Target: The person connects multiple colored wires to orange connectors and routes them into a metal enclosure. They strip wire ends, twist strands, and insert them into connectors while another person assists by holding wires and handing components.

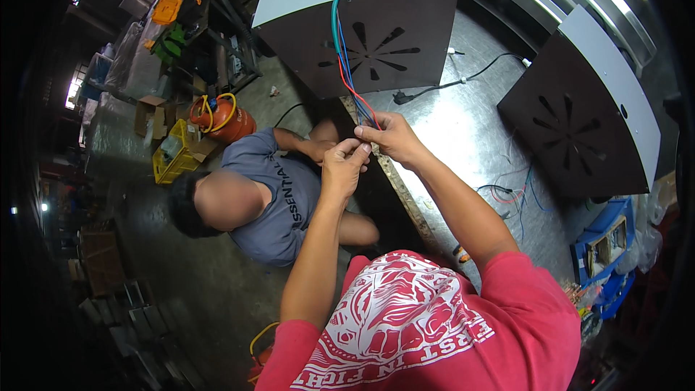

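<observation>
Table top: bare sheet metal, dull sheen, scuffed. Wires: smooth plastic sheathing (red, blue, green). Near housing: matt grey painted top, dark matt slotted panel. Gas cylinder: glossy orange paint.

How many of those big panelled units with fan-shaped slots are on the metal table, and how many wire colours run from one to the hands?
Panelled units with slots: 2, one wired, one to the right.
Wire colours in the bundle: 3 (green, blue, red).
Total: 5.
Both hands, left and right, pinch the wire ends.
</observation>
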The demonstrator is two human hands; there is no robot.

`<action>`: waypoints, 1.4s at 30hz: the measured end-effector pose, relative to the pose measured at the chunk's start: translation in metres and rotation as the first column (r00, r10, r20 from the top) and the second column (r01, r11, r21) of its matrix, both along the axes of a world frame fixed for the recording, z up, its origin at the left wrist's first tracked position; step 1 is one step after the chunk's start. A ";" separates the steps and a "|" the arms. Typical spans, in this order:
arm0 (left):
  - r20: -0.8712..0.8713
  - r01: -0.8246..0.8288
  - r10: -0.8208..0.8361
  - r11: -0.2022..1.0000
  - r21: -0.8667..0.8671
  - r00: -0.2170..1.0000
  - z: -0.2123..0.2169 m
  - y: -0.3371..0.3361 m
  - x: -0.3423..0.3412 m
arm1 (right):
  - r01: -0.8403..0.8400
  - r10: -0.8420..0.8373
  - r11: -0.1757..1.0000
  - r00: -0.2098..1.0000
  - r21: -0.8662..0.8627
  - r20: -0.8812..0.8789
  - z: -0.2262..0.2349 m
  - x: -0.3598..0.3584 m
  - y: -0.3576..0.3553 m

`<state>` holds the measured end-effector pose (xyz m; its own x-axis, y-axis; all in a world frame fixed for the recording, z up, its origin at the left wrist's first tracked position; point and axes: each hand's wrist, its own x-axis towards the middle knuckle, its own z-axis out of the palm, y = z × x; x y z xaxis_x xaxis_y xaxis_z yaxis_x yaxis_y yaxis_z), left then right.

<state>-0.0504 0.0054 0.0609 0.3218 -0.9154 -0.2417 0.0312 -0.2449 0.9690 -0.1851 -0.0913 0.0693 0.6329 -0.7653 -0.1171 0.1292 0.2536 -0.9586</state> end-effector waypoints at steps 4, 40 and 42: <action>0.027 -0.054 0.054 0.998 0.018 0.998 0.006 0.006 -0.003 | -0.060 0.054 0.980 0.998 0.187 0.037 -0.006 -0.003 -0.004; -0.040 -0.123 0.120 0.987 -0.106 0.992 0.008 0.011 -0.001 | 0.172 -0.182 0.953 0.983 0.248 0.017 -0.086 -0.048 -0.059; -0.025 -0.115 0.113 0.989 -0.090 0.993 0.010 0.008 0.006 | 0.188 -0.197 0.951 0.980 0.248 0.012 -0.088 -0.050 -0.065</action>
<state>-0.0442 0.0139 0.0705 0.4213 -0.8916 -0.1660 0.0728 -0.1492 0.9861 -0.2349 -0.1561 -0.0187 0.4840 -0.8238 -0.2951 0.2322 0.4460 -0.8644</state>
